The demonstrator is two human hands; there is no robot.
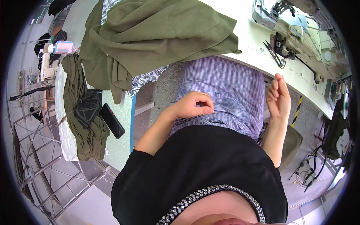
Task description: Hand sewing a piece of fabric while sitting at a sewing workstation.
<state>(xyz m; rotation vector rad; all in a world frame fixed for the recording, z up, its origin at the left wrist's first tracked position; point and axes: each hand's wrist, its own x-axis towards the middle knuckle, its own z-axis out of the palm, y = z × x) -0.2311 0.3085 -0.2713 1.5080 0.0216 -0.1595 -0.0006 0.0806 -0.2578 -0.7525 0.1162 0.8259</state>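
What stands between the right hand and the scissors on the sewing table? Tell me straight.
Nothing visible. The right hand overlaps the white sewing table at its front edge in this view, and only bare tabletop shows between it and the scissors. The olive-green fabric lies to the left, clear of that path.

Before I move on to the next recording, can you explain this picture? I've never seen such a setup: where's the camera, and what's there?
There is no robot here, just a person's bare hands. A wide fisheye camera on the head looks down, so straight edges bend. The left hand is curled over the checked cloth on the lap; the right hand is raised by the table's edge. I can't tell whether either holds anything small. On the white table lie olive fabric and dark scissors, beside a sewing machine. At left, a phone lies beside folded olive pieces.
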